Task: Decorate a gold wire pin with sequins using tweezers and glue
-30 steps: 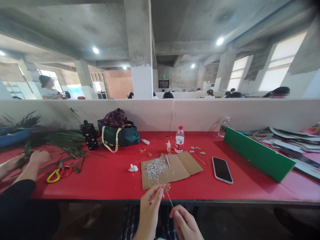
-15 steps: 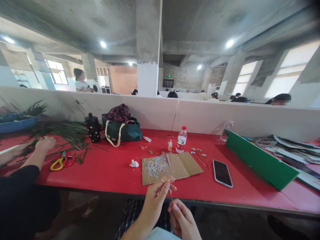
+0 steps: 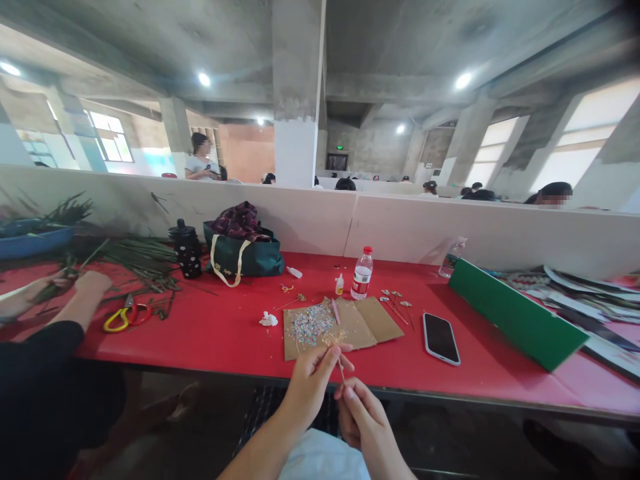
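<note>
Between my two hands is a gold hair stick with an openwork head (image 3: 333, 339), held over the near edge of the red table. My left hand (image 3: 315, 377) pinches it just below the head, its outer fingers stretched out. Lower down, the fingertips of my right hand (image 3: 361, 411) are closed on the thin stem. Behind the head lies a folded piece of brown cardboard (image 3: 357, 331), strewn with small multicoloured chips (image 3: 311, 325). A pink pen-like tool (image 3: 335, 312) rests on the cardboard. Several similar sticks with decorated heads (image 3: 396, 297) lie to its right.
A small glue bottle (image 3: 340, 285) and a water bottle (image 3: 361, 273) stand behind the cardboard. A phone (image 3: 441, 339) and a green board (image 3: 515, 313) are at the right. Leftward are crumpled tissue (image 3: 269, 319), scissors (image 3: 129, 315), a bag (image 3: 260, 257) and a co-worker's hands (image 3: 93, 283) with green stems.
The hair stick and my hands sit slightly higher in view, its head now overlapping the cardboard's front part. The view has shifted a little. A standing person in the background has moved right.
</note>
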Demonstrator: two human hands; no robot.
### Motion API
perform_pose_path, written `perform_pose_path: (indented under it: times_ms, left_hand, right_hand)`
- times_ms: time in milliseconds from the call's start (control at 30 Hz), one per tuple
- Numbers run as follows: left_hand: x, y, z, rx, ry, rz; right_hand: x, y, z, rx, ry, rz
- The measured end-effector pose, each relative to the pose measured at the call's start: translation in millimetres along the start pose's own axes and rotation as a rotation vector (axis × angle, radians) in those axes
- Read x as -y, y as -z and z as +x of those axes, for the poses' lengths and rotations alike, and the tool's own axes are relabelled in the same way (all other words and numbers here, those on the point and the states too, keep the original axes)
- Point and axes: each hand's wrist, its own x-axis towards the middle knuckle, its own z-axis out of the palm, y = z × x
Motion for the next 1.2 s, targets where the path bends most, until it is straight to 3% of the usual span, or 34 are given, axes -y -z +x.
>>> perform_pose_path:
  times_ms: [400, 600, 667, 767, 967, 1200]
  left_hand:
    - [-11.1, -5.5, 8.5, 0.053, 0.078, -0.109]
    - [9.9, -3.8, 15.2, 0.085, 0.187, -0.162]
    - [26.1, -1.1, 23.5, 0.103, 0.249, -0.17]
    - [52.5, 8.3, 42.1, 0.035, 0.257, -0.092]
    - [87.4, 45.1, 87.2, -0.037, 0.218, 0.129]
    - [119.1, 84.8, 138.6, 0.133, 0.174, 0.481]
  right_hand:
    - [17.1, -18.1, -7.9, -0.004, 0.021, -0.1]
    - [8.6, -8.0, 10.3, -0.005, 0.003, -0.173]
    - [2.3, -0.2, 24.9, -0.005, -0.017, -0.216]
    - [-6.5, 16.8, 47.7, 0.048, -0.067, -0.35]
    - [-6.0, 59.6, 79.5, 0.07, -0.102, -0.627]
    - [9.6, 108.8, 149.3, -0.028, -0.074, -0.924]
